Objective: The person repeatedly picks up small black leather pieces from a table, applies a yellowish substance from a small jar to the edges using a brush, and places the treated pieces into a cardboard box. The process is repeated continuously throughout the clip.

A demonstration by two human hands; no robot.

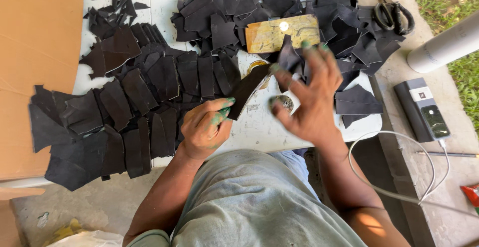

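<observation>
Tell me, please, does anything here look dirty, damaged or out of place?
Yes. The fingertips of the left hand and right hand are stained green. The white table is scuffed and smudged beside the small open tin. The black leather pieces lie mostly in overlapping rows; those behind are heaped.

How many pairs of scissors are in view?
1. The scissors lie at the table's far right corner, on the black pieces; others may be hidden under the piles.
</observation>
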